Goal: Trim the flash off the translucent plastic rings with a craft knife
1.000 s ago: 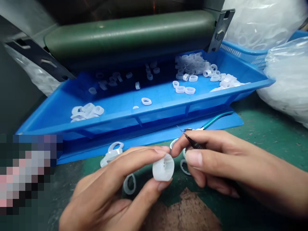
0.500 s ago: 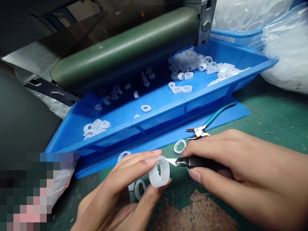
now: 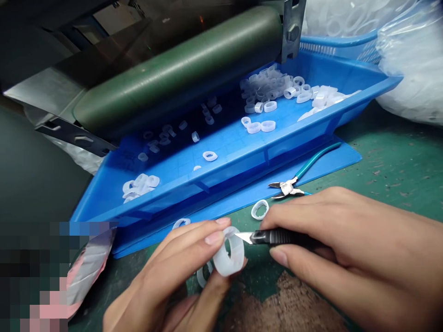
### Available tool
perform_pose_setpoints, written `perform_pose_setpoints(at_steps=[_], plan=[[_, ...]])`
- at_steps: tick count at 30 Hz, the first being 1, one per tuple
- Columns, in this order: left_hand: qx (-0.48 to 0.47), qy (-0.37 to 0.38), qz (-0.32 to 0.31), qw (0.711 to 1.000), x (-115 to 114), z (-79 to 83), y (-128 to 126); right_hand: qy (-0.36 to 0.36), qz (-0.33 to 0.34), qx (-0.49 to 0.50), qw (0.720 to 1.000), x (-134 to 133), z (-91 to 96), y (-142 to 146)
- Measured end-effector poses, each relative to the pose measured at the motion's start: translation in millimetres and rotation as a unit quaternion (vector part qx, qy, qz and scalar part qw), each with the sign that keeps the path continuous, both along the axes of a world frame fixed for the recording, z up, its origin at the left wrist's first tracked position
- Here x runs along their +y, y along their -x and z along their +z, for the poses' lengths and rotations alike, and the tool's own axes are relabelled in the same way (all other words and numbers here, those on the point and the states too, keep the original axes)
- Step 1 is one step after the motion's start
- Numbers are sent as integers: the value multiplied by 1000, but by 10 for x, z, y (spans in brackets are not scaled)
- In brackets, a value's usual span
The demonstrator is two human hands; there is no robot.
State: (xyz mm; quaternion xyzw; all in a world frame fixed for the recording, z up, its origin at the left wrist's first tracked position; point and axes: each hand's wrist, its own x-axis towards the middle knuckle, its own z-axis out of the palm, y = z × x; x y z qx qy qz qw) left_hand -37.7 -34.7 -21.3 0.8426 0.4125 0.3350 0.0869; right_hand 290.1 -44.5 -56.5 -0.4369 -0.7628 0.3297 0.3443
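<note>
My left hand (image 3: 180, 272) pinches a translucent white plastic ring (image 3: 229, 263) between thumb and fingers, its opening turned partly toward me. In my right hand (image 3: 339, 249) is a black-handled utility knife (image 3: 273, 237), gripped between thumb and forefinger. The knife's blade tip lies at the ring's upper right rim. Just beyond my right fingers, a loose ring (image 3: 260, 210) rests on the worn green surface. A second ring (image 3: 204, 275) is partly hidden behind my left hand, and another ring (image 3: 182, 223) shows past my left fingers.
Diagonal cutters (image 3: 289, 185) with teal handles lie on a flat blue strip (image 3: 332, 159). Behind them stands a blue tray (image 3: 235, 159) holding many rings. A green roller (image 3: 180, 69) overhangs the tray. Plastic bags (image 3: 411, 74) and a blue basket (image 3: 342, 41) are at the right.
The blade tip has shifted slightly down and inward over the ring's rim. The ring has turned a little in my left fingers. The whole view has shifted slightly.
</note>
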Motion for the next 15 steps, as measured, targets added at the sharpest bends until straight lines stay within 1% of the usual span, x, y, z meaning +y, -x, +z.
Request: perform_pose_setpoints(at_steps=[3, 5, 8, 11, 12, 13, 14, 15], plan=[[-2, -2, 4, 1000, -8, -27, -21, 7, 11, 16, 1000, 21, 7, 2], [0, -2, 5, 1000, -16, -42, -18, 3, 18, 13, 1000, 54, 47, 6], [0, -3, 11, 1000, -27, -64, -9, -8, 22, -3, 1000, 106, 172, 27], [-9, -6, 27, 1000, -24, -76, -9, 16, 7, -41, 999, 118, 278, 44], [-8, -9, 30, 999, -20, -74, -8, 15, 5, -51, 999, 115, 281, 42], [-5, -11, 29, 1000, -16, -70, -6, -15, -17, -32, 999, 112, 264, 33], [1, -11, 24, 1000, -11, -64, -1, -36, 3, -21, 999, 110, 230, 20], [8, -11, 17, 1000, -7, -58, 6, -37, 10, -22, 999, 112, 185, 3]])
